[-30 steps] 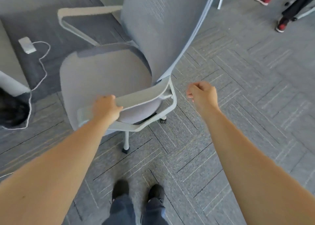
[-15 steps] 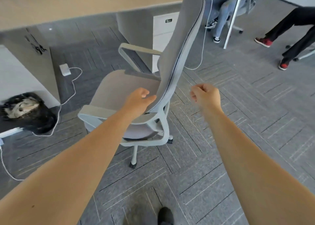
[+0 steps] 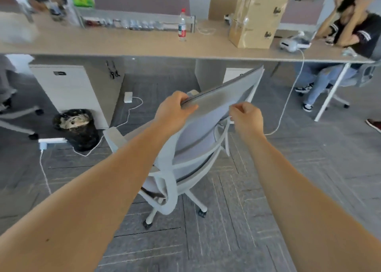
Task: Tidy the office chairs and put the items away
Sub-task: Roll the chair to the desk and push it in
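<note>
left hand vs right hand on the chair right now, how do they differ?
The left hand grips the top edge of the grey chair backrest, fingers wrapped over it; the right hand is curled into a loose fist beside the backrest, and contact is unclear. The left hand sits slightly higher and farther left; the right hand is near the backrest's right edge. Both are bare, with arms extended toward the chair.

The office chair (image 3: 208, 127) is pale grey with a white frame. At twelve o'clock runs a light wood-toned desk (image 3: 123, 44); on it, a clear bottle (image 3: 182, 25) with red cap and label, and at one o'clock a tan cardboard box (image 3: 255, 18). The carpet (image 3: 309, 168) is dark grey, striped. At nine o'clock sits a black bin (image 3: 78, 127).
</note>
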`<state>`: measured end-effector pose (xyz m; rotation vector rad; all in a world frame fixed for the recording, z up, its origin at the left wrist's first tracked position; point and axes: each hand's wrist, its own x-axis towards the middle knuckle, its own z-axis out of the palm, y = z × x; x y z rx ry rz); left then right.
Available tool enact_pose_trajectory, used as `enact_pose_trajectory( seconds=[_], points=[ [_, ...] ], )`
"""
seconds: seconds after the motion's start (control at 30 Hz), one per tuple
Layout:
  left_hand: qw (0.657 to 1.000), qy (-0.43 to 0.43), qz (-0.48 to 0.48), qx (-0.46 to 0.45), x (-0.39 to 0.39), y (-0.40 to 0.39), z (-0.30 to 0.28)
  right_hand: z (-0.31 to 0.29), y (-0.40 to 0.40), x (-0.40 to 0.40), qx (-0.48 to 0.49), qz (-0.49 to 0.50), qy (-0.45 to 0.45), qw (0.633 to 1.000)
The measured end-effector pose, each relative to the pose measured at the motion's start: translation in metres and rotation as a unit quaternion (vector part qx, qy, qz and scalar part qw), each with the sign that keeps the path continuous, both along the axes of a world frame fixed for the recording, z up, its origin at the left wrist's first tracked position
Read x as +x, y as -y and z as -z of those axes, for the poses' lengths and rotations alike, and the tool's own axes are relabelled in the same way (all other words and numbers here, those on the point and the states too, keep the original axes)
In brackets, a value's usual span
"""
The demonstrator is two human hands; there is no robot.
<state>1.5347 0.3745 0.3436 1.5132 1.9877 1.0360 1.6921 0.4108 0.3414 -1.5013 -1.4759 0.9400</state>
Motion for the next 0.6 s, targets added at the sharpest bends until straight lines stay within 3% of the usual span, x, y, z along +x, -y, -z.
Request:
enact_pose_trajectory(
  seconds=[0.3,0.6],
  points=[
    [0.973,-0.204,-0.097,-0.044,-0.003,-0.010,-0.004,-0.008,-0.043,0.009,0.094,-0.100,0.064,0.989],
    [0.962,-0.218,-0.165,-0.005,-0.017,0.005,-0.004,-0.004,-0.067,-0.002,0.216,-0.098,0.201,0.950]
  ],
)
